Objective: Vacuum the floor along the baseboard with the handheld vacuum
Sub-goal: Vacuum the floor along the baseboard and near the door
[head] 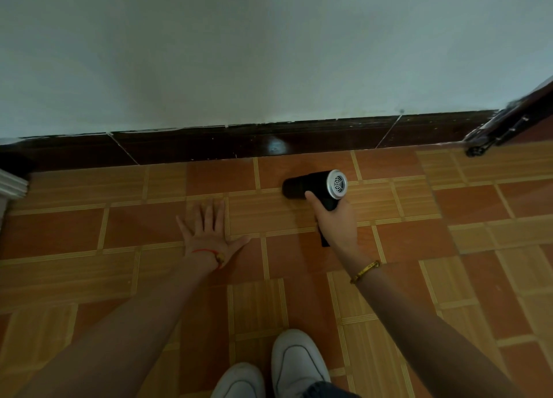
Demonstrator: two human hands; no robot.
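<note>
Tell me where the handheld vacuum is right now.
Head view, right of centre: the right hand grips the handheld vacuum, its nozzle at the tiled floor, a little short of the dark baseboard.

vacuum handle (pixel 330 203): hidden in right hand (pixel 336 222) | shoes (pixel 296 364): cut at bottom edge

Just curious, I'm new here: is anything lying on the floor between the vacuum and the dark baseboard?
Nothing: the head view shows only bare floor between the vacuum and the baseboard.
</note>
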